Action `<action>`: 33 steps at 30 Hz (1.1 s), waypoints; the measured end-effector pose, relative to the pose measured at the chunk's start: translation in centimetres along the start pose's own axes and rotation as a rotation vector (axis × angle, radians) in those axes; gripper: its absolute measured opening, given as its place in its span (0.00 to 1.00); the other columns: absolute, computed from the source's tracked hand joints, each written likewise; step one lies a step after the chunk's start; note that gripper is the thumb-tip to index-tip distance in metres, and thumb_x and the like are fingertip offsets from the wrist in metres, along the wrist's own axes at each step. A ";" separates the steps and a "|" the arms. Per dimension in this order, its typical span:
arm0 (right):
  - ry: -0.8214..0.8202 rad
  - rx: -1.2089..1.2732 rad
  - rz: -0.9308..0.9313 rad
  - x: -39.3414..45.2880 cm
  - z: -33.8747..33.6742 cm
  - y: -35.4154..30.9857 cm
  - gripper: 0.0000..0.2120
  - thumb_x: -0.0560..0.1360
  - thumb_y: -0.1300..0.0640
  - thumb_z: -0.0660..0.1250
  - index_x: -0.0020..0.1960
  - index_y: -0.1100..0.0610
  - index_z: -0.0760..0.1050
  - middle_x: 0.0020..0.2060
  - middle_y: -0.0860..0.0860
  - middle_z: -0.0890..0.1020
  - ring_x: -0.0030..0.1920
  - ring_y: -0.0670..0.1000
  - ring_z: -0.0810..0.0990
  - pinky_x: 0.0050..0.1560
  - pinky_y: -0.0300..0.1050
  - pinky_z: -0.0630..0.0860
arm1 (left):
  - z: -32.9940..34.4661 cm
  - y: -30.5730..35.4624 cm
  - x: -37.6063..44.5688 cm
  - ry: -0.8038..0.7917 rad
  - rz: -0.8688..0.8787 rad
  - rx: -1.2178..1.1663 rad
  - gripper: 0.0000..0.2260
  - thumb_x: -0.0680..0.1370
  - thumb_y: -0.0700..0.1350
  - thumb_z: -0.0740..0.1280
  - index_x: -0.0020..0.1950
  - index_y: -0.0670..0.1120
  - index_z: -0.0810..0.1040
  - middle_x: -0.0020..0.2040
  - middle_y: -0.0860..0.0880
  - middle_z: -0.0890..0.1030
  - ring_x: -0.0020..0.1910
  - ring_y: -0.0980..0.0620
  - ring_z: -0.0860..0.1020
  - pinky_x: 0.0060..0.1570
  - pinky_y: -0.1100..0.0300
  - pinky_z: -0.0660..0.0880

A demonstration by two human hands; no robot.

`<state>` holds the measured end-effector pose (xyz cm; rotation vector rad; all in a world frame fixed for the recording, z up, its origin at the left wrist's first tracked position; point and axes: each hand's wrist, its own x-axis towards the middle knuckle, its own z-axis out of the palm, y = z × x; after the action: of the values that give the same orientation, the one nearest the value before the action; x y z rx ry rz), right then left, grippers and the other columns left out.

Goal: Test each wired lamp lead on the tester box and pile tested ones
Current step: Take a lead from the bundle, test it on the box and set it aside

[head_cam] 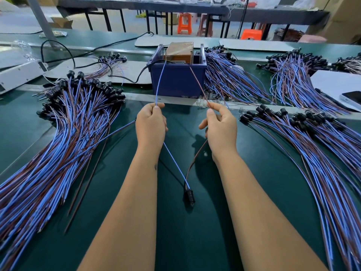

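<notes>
A dark green work table fills the lower part of the view, and behind it stand more tables and some orange plastic stools. In the middle of the table, at the far edge, is a blue plastic bin with a brown tester box inside it.

The left hand has its fingers curled around the blue wire, with the thumb pressing on top. The wire runs up from the fist to the top of the tester box. The right hand pinches the brown wire between thumb and forefinger, while the other fingers are loosely bent. This wire also goes up toward the box, but whether its end touches the box I cannot tell.

Both wires pass down out of the hands and meet at a black lamp socket, which lies on the table between the two forearms.

To the left lies a large pile of leads, blue and brown, with black sockets at the far end. To the right is another big heap of leads. More bundles lie beside and behind the bin. At the far right edge a phone rests on a white sheet.
</notes>
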<state>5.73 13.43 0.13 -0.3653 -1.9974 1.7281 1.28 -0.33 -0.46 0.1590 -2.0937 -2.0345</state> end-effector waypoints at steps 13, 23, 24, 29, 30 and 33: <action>0.039 -0.008 0.014 0.5 0.5 0.3 0.10 0.82 0.56 0.58 0.57 0.45 0.74 0.27 0.47 0.78 0.28 0.45 0.71 0.37 0.46 0.72 | 0.6 -0.5 0.0 0.036 0.031 0.161 0.11 0.84 0.45 0.54 0.56 0.49 0.76 0.29 0.52 0.74 0.21 0.61 0.71 0.24 0.72 0.67; 0.071 0.011 0.014 0.4 0.5 0.2 0.11 0.82 0.56 0.58 0.59 0.46 0.75 0.28 0.48 0.78 0.29 0.45 0.71 0.36 0.46 0.71 | 0.7 -0.1 -0.2 0.080 0.058 0.096 0.12 0.83 0.43 0.54 0.55 0.48 0.77 0.26 0.54 0.73 0.23 0.58 0.71 0.24 0.69 0.68; 0.070 0.018 0.013 0.4 0.5 0.2 0.11 0.82 0.56 0.58 0.59 0.46 0.75 0.28 0.48 0.78 0.29 0.45 0.71 0.36 0.46 0.71 | 0.7 -0.1 -0.2 0.086 0.065 0.093 0.12 0.82 0.43 0.54 0.54 0.48 0.77 0.25 0.55 0.73 0.22 0.58 0.71 0.24 0.69 0.68; 0.055 -0.016 0.010 0.7 1.0 0.3 0.10 0.82 0.55 0.57 0.58 0.44 0.73 0.29 0.47 0.79 0.27 0.45 0.70 0.33 0.45 0.70 | 1.1 -0.1 -0.3 0.084 0.082 0.112 0.12 0.83 0.43 0.54 0.55 0.48 0.77 0.27 0.53 0.74 0.22 0.60 0.72 0.24 0.70 0.68; 0.051 -0.027 0.010 0.7 1.0 0.3 0.09 0.82 0.54 0.57 0.57 0.42 0.72 0.29 0.47 0.79 0.26 0.43 0.69 0.32 0.44 0.70 | 1.2 -0.1 -0.2 0.081 0.084 0.117 0.12 0.83 0.44 0.54 0.56 0.48 0.77 0.28 0.52 0.75 0.22 0.60 0.72 0.25 0.70 0.69; 0.042 -0.073 0.009 0.8 1.2 0.4 0.10 0.82 0.53 0.57 0.53 0.37 0.70 0.30 0.48 0.79 0.23 0.40 0.68 0.31 0.43 0.70 | 1.4 -0.2 -0.2 0.080 0.090 0.121 0.12 0.84 0.44 0.53 0.57 0.49 0.76 0.28 0.53 0.76 0.24 0.60 0.74 0.28 0.68 0.71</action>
<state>4.41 12.85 -0.24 -0.4312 -2.0354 1.6429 1.11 1.07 -0.65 0.1604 -2.1353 -1.8210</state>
